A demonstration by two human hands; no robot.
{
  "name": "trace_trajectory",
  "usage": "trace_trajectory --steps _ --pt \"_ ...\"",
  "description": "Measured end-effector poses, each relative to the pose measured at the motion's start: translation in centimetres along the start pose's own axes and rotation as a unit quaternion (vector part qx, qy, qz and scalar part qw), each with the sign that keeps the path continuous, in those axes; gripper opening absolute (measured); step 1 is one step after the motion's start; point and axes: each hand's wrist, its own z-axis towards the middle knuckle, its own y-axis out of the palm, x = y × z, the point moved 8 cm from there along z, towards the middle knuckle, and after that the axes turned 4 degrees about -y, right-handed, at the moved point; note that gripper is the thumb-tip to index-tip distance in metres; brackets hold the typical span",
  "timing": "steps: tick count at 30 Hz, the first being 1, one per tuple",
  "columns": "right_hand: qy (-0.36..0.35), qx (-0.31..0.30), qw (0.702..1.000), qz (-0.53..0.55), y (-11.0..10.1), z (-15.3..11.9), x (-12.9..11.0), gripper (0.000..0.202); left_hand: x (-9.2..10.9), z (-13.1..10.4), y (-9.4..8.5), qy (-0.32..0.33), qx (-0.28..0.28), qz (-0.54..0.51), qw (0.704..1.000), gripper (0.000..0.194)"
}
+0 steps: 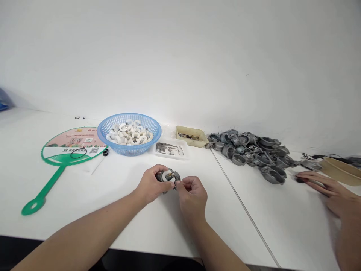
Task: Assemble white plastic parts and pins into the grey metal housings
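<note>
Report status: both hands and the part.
Left hand grips grey metal part above table. Right hand pinches at its edge. Co-worker's hand far right, apart.

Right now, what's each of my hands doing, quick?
Left hand: closed around the grey metal part.
Right hand: fingertips pinched at that part's edge; anything held is too small to tell.

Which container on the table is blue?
The round blue plastic basket full of white rings. The small beige tray and the clear tray to its right are rectangular, not blue.
</note>
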Motion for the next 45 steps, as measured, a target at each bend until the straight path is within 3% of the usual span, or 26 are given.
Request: trace_trajectory --steps 7,11,20,25,33,37,45 --pt "-0.016 0.029 0.999 0.004 -0.1 0.0 -0.5 0.016 0.4 -0.1 0.2 0.0 -0.004 0.031 1.0 0.042" --pt "-0.009 0.023 1.0 0.008 0.0 0.1 -0.3 0.014 1.4 -0.5 0.2 0.027 0.034 0.137 0.99 0.034" --pt "-0.049 0.009 0.999 0.009 0.2 0.2 -1.1 0.009 4.5 -1.6 0.8 0.136 0.089 0.381 0.91 0.028" --pt "-0.053 -0.002 0.998 0.023 0.3 0.2 -1.0 0.008 4.8 -1.9 0.5 0.139 0.142 0.428 0.881 0.031" --pt "-0.04 -0.028 0.999 0.018 0.7 0.1 -0.9 0.008 5.6 -2.5 1.1 0.169 0.158 0.516 0.825 0.033" --pt "-0.047 -0.035 0.998 0.008 0.8 0.1 -1.0 0.008 5.6 -2.6 1.4 0.162 0.144 0.552 0.805 0.039" --pt "-0.036 -0.044 0.998 0.015 1.0 0.0 -0.8 0.007 6.0 -2.5 2.1 0.122 0.122 0.619 0.766 0.023"
